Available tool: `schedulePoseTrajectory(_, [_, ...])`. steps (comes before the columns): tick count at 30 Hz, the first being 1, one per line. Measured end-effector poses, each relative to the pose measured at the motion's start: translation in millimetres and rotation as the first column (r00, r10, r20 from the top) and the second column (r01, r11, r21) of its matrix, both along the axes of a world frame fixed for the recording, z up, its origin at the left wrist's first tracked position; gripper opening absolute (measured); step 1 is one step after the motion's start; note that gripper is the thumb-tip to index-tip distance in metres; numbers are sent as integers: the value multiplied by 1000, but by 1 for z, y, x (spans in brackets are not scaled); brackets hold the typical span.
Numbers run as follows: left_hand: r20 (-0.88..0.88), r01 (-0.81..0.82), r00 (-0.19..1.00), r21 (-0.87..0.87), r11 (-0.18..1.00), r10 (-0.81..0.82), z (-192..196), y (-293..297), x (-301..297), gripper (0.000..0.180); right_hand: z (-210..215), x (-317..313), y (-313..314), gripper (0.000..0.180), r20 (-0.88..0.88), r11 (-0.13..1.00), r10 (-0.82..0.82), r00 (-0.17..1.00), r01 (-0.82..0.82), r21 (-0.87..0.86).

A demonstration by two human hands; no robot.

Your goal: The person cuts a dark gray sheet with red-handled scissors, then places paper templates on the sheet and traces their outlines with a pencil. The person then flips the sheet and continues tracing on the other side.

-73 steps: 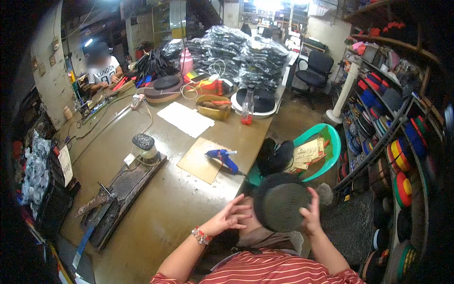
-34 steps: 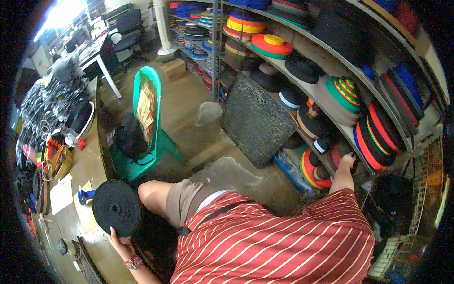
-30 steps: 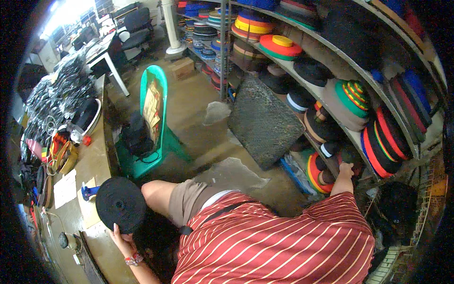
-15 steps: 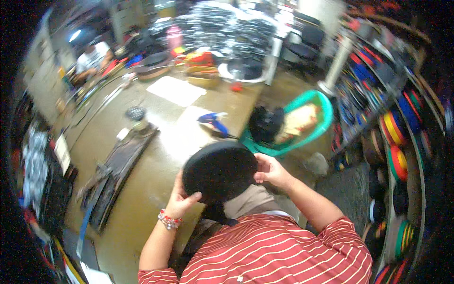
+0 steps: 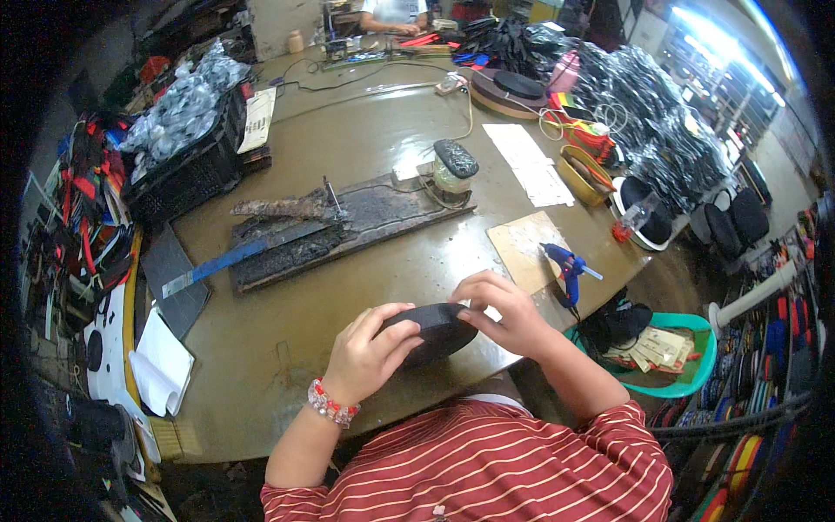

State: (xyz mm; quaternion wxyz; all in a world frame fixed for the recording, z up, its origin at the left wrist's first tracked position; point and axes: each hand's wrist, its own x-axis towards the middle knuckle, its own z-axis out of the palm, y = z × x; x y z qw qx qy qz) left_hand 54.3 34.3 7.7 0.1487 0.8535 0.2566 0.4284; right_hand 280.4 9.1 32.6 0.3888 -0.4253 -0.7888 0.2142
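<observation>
Between my two hands, near the table's front edge, is a black disc-shaped roll (image 5: 435, 331) that looks like tightly wound strap. It is tilted so that its edge band faces up. My left hand (image 5: 372, 350) is closed on its left side, thumb and fingers over the rim, with a red and clear bead bracelet at the wrist. My right hand (image 5: 503, 315) pinches the rim at the far right side. The underside of the roll is hidden. Just beyond my right hand, a blue glue gun (image 5: 567, 268) lies beside a stained board (image 5: 524, 244).
A dark wooden board (image 5: 365, 222) bears a blue metal strip (image 5: 248, 261) and a lidded jar (image 5: 452, 170). A green tub (image 5: 700, 370) stands off the table's right edge. To the left are a black crate (image 5: 187, 183) and a notebook (image 5: 165, 361). Someone sits at the far end.
My view has swung left and up, showing more of the table. The roll has tipped from its flat face showing to its edge showing; both hands stay on it.
</observation>
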Motion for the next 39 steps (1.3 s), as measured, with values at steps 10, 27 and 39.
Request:
schedulePoseTrajectory(10, [-165, -192, 966, 50, 980, 198, 10, -24, 31, 30, 7, 37, 24, 7, 141, 986, 100, 985, -79, -149])
schedulePoseTrajectory(27, [-157, -158, 975, -13, 987, 154, 8, -18, 29, 29, -5, 73, 231, 10, 643, 876, -413, 645, 88, 475])
schedulePoseTrajectory(39, [69, -272, 954, -220, 937, 293, -39, -14, -34, 33, -22, 196, 284, 42, 470, 812, -530, 706, 582, 41])
